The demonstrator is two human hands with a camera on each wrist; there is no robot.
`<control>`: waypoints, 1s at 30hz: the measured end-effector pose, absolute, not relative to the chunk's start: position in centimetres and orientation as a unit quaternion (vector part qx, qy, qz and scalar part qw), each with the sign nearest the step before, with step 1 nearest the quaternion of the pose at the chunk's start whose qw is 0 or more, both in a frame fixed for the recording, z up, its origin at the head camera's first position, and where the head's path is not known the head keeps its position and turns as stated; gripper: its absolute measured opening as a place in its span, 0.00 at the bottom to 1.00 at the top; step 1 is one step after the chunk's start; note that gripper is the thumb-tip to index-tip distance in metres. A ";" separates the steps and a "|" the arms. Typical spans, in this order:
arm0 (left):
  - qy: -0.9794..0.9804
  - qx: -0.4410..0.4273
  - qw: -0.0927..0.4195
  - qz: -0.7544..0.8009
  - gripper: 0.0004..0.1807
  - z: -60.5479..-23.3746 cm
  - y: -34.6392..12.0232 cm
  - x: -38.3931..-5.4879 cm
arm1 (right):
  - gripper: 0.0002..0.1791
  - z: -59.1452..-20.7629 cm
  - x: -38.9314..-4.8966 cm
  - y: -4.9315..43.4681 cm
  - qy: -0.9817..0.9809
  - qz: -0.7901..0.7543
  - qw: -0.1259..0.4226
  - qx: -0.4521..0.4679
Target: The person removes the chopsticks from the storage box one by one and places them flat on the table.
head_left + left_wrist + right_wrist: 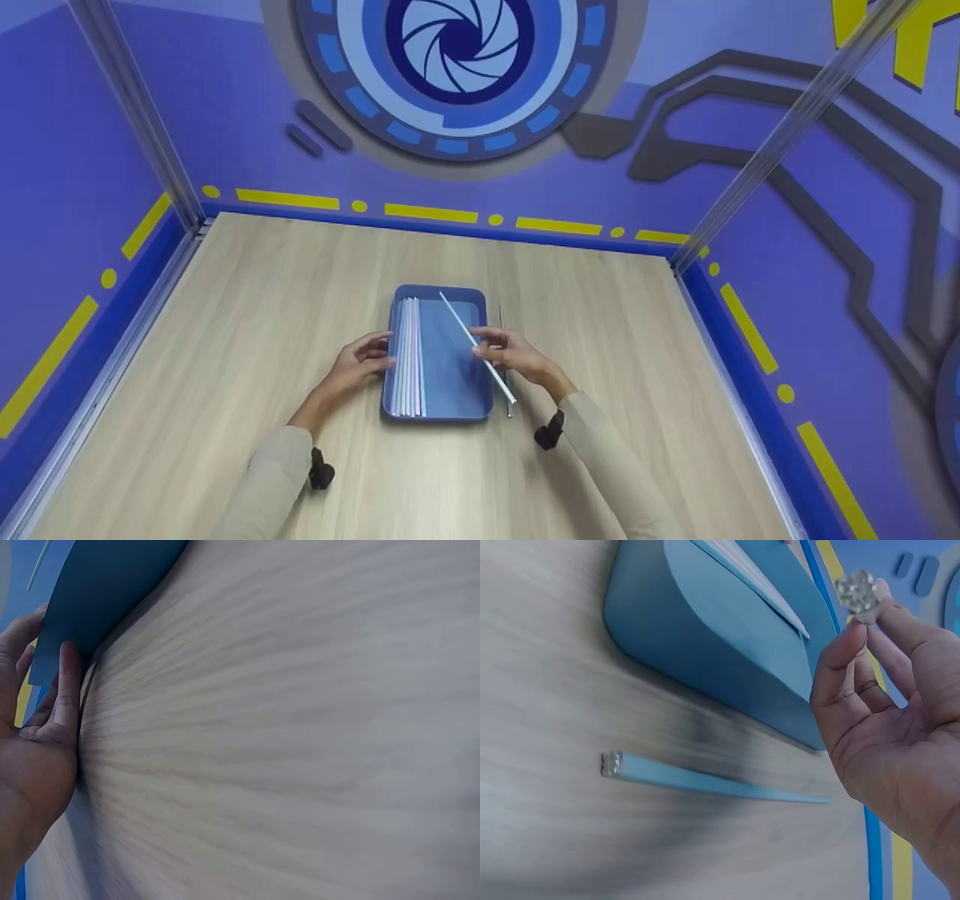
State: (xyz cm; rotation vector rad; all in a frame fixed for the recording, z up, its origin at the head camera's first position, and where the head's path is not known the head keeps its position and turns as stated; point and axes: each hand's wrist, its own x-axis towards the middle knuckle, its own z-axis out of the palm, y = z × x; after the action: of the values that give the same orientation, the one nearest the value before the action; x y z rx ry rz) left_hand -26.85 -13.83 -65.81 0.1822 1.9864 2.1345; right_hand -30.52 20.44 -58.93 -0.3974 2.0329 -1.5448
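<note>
While a thin white stick (458,320) hangs in the air over the right part of the blue tray (450,419), the right hand (521,358) pinches it near the middle, thumb and fingers tight on it. I think the step in hand is bringing this stick to the row of sticks (409,356) in the tray. The next move would seem to call for turning it to match the others, then lowering it beside them. Right now it leans across: its long line runs on a slant, with the thin end pointing far off to the left and the thick, shiny end (857,592) pointing near and to the right, past the tray's side. The row lies close together along the tray's left side, each stick running from near to far. The left hand (360,362) rests nearly straight fingers against the tray's left wall, not clamped on any stick, and may help keep the tray steady. Just outside the tray's right side, another stick (705,780) lies on the wooden table (615,360), its shiny end near too. Blue walls (225,112) with yellow marks stand round the table.
</note>
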 end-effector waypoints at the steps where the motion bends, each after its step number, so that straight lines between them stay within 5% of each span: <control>1: 0.676 0.061 0.111 0.726 0.34 -65.8 -13.8 -26.8 | 0.32 -59.0 -30.5 20.6 0.758 -0.574 0.275 -0.144; 30: 0.677 0.044 0.110 0.726 0.33 -65.9 -13.6 -26.7 | 0.31 -58.7 -30.3 25.6 0.777 -0.577 0.233 -0.098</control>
State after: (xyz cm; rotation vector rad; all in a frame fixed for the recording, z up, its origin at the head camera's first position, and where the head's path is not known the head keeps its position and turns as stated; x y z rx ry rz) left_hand -26.73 -13.59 -65.92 0.1307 1.9912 2.1337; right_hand -30.29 25.59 -58.73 -0.2688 2.1350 -1.5840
